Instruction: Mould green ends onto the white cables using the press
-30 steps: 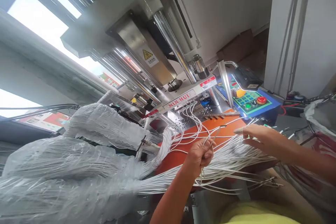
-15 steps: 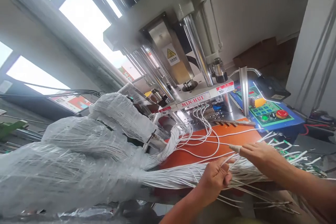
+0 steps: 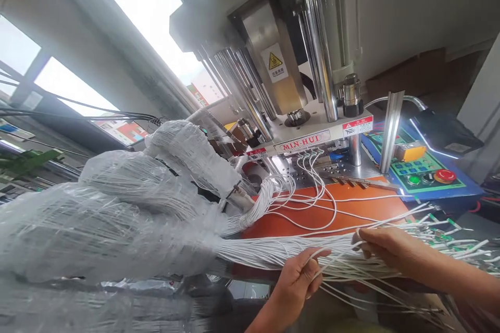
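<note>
A thick bundle of white cables [image 3: 258, 256] runs across the front of the orange work surface [image 3: 289, 221]. My left hand [image 3: 299, 278] is closed around a white cable at the near side of the bundle. My right hand [image 3: 385, 247] pinches a white cable farther right, its thumb and fingers pressed together above the bundle. Small green circuit boards [image 3: 453, 225] show at the cable ends beyond my right hand. Several more cables loop over the orange surface into the press marked MIN-HUI [image 3: 300, 140].
Plastic-wrapped cable bundles [image 3: 117, 229] fill the left side. A blue control box [image 3: 441, 182] with a red emergency button [image 3: 445, 176] stands at the right. A metal post [image 3: 391, 132] rises beside it, and a lamp [image 3: 445, 130] hangs over the box.
My right hand has gone from an outstretched pose to a pinch on a cable. My left hand has shifted left and slightly down. The view has also turned somewhat.
</note>
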`<state>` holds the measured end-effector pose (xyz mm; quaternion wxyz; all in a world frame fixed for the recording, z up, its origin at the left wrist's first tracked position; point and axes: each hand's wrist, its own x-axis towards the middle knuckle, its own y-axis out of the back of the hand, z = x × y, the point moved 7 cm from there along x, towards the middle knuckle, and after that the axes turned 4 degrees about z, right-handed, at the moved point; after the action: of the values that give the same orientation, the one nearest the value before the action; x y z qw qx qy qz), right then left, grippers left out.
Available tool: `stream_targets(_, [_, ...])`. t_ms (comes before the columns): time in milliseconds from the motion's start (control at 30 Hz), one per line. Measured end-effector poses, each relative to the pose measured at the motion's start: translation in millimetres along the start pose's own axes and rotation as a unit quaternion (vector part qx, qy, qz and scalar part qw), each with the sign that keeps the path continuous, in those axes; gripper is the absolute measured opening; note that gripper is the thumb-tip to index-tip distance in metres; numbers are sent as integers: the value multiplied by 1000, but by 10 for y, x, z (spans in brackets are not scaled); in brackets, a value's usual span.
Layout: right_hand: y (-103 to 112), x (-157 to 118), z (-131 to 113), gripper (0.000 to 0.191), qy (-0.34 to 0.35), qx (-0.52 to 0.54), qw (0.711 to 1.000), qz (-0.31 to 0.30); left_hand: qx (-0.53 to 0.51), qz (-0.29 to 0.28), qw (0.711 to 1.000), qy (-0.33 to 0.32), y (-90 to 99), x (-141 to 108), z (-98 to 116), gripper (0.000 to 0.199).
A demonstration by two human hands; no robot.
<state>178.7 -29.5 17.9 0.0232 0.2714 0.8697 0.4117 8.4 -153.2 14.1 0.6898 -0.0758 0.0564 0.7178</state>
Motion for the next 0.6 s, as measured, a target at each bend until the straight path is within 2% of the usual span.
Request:
stream_targets(100, [13,34,-212,17,1,43,998,-50,-8,18,1000,-9,28,-70,-68,45])
stream_targets(233, [3,99,-309,15,9,37,999,-19,0,5,1000,-16,-39,-141,-55,46])
stream_targets(333, [-48,58,-287,17,62,-77,995,30,58,-30,998,-1,-69,-219,86,51])
stream_targets(367, [-58,20,-292,14,82,-133,986,51,87,-39,995,-2,-61,-239,171,59])
stream_targets(433, [-69,-72,-347,12,110,-240,960,87,121,-44,992,-15,-39,-231,381,88])
stream_targets(500, [-67,-136,-471,11,121,-312,937,99,101,-43,994,-15,-64,-133,556,106])
stream_targets(567, [-41,-152,-662,12,141,-352,920,98,60,-54,997,19,-199,40,601,104])
stream_targets(600, [-10,-144,-753,13,149,-367,913,101,40,-77,995,50,-322,130,566,100])
